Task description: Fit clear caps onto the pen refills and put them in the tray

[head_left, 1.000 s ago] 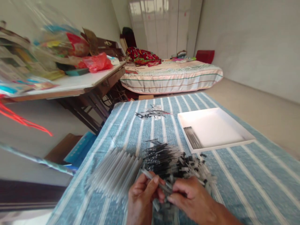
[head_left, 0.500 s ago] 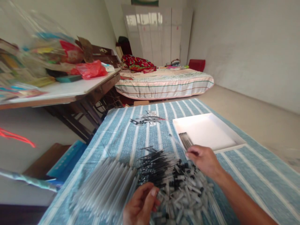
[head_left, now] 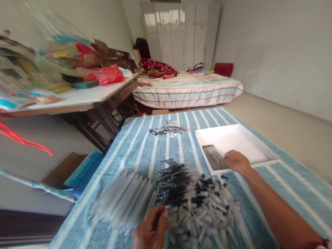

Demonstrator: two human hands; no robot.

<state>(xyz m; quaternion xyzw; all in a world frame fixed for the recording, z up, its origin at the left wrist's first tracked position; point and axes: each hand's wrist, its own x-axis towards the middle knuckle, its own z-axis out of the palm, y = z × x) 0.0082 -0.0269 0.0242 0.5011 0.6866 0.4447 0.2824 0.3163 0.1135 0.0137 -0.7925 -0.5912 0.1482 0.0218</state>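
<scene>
Long translucent grey plastic tubes [head_left: 127, 199] lay left of my curled left hand [head_left: 149, 228]. Past thin black refills [head_left: 173, 183] and small translucent caps [head_left: 209, 214], my right hand [head_left: 237, 161] was at slim grey pens [head_left: 213, 156] in the shallow white cardboard box [head_left: 242, 138]; I couldn't tell what either gripped.

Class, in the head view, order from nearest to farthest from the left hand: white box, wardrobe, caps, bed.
1. Caps, right of the left hand.
2. White box, ahead and right.
3. Bed, well ahead.
4. Wardrobe, farthest back.
</scene>
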